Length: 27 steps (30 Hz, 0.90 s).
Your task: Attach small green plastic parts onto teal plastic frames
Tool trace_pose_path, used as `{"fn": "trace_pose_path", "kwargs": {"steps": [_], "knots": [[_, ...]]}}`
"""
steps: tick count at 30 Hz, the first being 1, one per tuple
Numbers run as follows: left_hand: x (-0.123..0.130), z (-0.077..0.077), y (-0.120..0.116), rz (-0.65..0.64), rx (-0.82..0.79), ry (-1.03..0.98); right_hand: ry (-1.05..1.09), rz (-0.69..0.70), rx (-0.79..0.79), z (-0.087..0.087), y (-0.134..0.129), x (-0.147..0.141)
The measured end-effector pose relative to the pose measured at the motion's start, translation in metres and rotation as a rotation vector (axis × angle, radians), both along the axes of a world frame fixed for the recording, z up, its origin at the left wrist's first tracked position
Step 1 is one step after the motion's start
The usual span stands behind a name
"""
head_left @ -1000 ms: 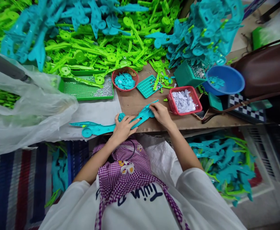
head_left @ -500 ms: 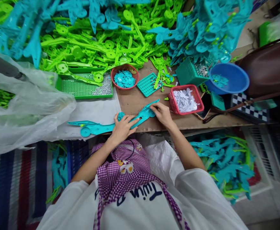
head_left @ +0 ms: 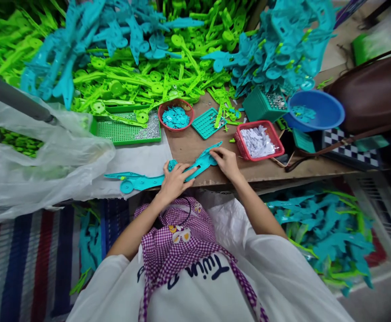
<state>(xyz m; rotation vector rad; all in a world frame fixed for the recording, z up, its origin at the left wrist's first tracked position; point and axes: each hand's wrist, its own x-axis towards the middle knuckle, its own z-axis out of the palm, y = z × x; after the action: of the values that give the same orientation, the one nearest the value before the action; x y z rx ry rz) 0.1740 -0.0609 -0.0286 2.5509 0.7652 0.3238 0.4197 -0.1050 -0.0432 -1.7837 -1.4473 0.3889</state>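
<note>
A long turquoise plastic part (head_left: 145,182) lies along the table's front edge, its hollow, ribbed side up. My left hand (head_left: 175,181) is closed over its middle, fingers across it and pressing it down. At the far right end of the part, my right hand (head_left: 224,162) is pinched, thumb and fingertips against its edge; whether a small piece is also between them cannot be made out. Just beyond my left fingers a small turquoise piece (head_left: 172,165) shows, partly hidden. A bright green bit (head_left: 123,178) sits near the part's left end.
Behind lie heaps of green parts (head_left: 124,85) and turquoise parts (head_left: 275,53). Closer stand a green tray of small metal pieces (head_left: 115,134), a red round basket (head_left: 164,126), a teal tray (head_left: 200,127), a red basket of white pieces (head_left: 244,152) and a blue bowl (head_left: 332,116).
The camera view has shifted slightly, so the table's things appear displaced. Both hands keep nearly the same hold on the turquoise part, with little visible finger movement.
</note>
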Motion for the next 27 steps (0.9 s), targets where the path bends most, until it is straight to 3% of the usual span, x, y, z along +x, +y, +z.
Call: {"fn": "trace_pose_path", "kwargs": {"steps": [3,7,11,14,17,20,23,25,27], "knots": [[-0.001,-0.002,-0.001,0.000,0.028,0.001,-0.059,-0.049,-0.011,0.006,-0.015,-0.006],[-0.015,0.012,-0.006,-0.030,0.074,-0.036,-0.350,0.090,-0.119,0.050,-0.040,-0.008],[-0.028,0.053,-0.006,-0.171,0.159,-0.074,-0.587,0.332,-0.180,0.100,-0.064,-0.010],[-0.025,0.095,-0.004,-0.315,0.263,-0.092,-0.633,0.285,-0.058,0.107,-0.082,-0.005],[-0.020,0.133,-0.002,-0.345,0.457,-0.191,-0.605,0.119,0.198,0.088,-0.105,0.013],[-0.024,0.154,0.004,-0.217,0.629,-0.403,-0.505,-0.169,0.410,0.070,-0.122,0.040],[-0.036,0.147,0.015,0.072,0.554,-0.582,-0.311,-0.547,0.440,0.080,-0.109,0.074],[-0.044,0.131,0.019,0.216,0.410,-0.617,-0.146,-0.747,0.387,0.103,-0.077,0.102],[-0.053,0.112,0.020,0.259,0.296,-0.584,0.002,-0.846,0.305,0.132,-0.032,0.134]]}}
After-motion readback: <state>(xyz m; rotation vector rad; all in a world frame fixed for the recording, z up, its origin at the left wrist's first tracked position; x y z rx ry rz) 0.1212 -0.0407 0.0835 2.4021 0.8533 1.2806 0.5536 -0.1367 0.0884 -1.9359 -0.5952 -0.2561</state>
